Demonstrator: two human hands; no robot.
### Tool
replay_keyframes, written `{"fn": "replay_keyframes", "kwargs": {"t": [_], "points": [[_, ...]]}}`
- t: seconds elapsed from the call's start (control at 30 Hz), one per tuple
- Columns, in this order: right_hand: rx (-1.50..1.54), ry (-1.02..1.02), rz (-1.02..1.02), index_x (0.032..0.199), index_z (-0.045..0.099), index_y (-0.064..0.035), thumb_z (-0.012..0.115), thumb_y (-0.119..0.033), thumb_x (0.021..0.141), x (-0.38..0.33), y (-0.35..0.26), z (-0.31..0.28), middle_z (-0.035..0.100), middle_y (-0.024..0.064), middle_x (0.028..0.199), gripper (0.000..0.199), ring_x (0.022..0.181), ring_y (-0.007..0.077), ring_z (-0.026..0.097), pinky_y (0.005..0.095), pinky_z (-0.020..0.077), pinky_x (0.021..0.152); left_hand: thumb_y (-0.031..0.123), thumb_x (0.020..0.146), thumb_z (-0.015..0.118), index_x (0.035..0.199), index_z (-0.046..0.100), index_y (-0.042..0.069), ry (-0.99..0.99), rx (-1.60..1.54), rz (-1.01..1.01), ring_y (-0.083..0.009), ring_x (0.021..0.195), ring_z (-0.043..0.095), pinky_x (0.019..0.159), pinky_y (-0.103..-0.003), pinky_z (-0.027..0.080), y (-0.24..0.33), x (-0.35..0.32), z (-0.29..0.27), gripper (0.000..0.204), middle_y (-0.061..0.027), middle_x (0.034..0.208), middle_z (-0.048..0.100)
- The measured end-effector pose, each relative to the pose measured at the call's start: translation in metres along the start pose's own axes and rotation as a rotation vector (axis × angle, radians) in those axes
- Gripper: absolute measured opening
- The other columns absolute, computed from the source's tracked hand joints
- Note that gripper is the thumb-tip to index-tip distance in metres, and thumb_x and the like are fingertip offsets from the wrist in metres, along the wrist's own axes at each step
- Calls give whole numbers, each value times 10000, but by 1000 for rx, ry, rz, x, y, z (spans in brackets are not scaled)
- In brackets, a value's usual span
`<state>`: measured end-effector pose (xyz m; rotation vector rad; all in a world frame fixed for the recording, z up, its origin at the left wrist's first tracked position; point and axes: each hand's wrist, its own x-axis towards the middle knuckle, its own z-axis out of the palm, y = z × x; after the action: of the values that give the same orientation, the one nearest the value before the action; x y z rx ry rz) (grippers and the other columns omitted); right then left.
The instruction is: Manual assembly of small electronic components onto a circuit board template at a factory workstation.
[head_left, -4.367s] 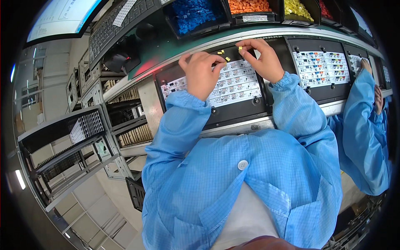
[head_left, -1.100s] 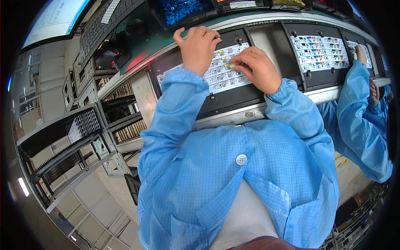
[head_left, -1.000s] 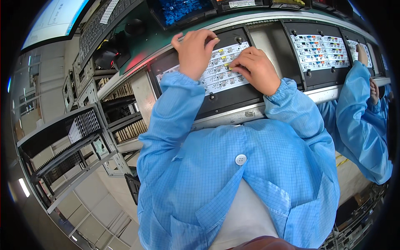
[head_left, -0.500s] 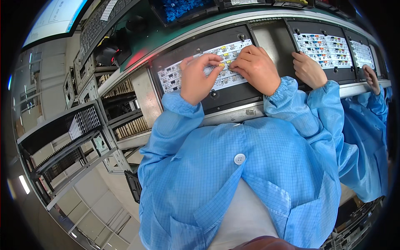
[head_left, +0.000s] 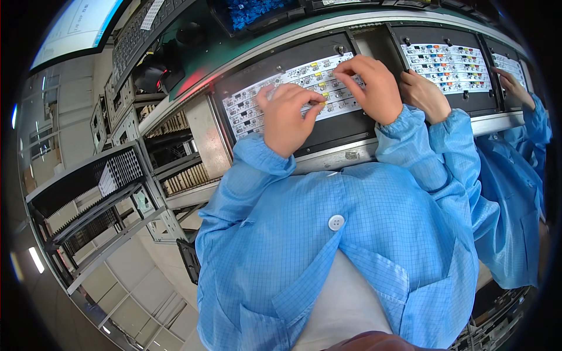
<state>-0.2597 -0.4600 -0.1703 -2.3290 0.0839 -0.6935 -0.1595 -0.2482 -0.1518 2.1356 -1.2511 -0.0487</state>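
1. Leftmost, well away from the black tray [head_left: 328, 141]: lit monitor [head_left: 76, 32] beyond its far side; slotted rack [head_left: 88, 193] to its left, nearer the body.
2. Keyboard [head_left: 132, 52] up and left of the tray, a printed paper strip [head_left: 153, 14] lying on it.
3. Blue parts [head_left: 249, 17] in a dark bin past the tray's far edge.
4. White circuit-board strips [head_left: 297, 75] in parallel rows on the tray.
5. Left hand [head_left: 291, 120] above the tray's middle, thumb and forefinger pinching a small yellow component [head_left: 324, 103] at the strips. Similar yellow pieces [head_left: 319, 74] sit just beyond.
6. Right hand [head_left: 374, 88] over the tray's right part, thumb and forefinger arched; cannot tell whether tips meet or hold anything.
7. Co-worker's nearer hand [head_left: 426, 96] just right of the tray, fingers curled.
8. Second tray [head_left: 474, 104], right of the first, its boards dotted with coloured components.
9. Co-worker's other hand [head_left: 516, 90] farther right.
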Motion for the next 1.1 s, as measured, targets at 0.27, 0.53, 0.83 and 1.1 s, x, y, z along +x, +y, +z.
{"fn": "replay_keyframes", "kwargs": {"t": [0.27, 0.53, 0.83, 1.1], "points": [[-86, 40, 27, 1013, 761, -49, 799, -105, 926, -5, 3, 1, 742, 82, 938, 111, 822, 299, 699, 387, 534, 748, 187, 837, 869, 845, 812, 200, 16, 56, 28, -179, 1010, 673, 1107, -553, 289, 9, 0, 10, 58, 46, 863, 760], [-95, 39, 53, 1016, 764, -61, 795, -100, 927, -7, 6, 6, 729, 78, 922, 102, 808, 281, 701, 386, 542, 739, 124, 860, 823, 922, 829, 186, -2, 186, 184, -172, 1067, 653, 1121, -573, 288, 7, -7, 14, 88, 60, 953, 749], [-134, 133, 156, 1100, 762, -93, 740, 33, 896, -6, 19, -3, 688, 82, 1010, 241, 863, 289, 715, 381, 580, 740, 165, 894, 800, 1231, 774, 181, -44, 329, 220, -171, 1069, 613, 1099, -575, 302, 11, -9, 8, 339, 31, 970, 623], [-331, 200, 236, 1038, 723, -124, 681, 33, 890, -10, 29, -33, 658, 84, 1001, 220, 892, 342, 702, 446, 557, 725, 111, 867, 802, 1269, 681, 63, -47, 76, 361, -374, 1082, 622, 939, -472, 479, 8, 89, -22, 423, -128, 1179, 654]]}}
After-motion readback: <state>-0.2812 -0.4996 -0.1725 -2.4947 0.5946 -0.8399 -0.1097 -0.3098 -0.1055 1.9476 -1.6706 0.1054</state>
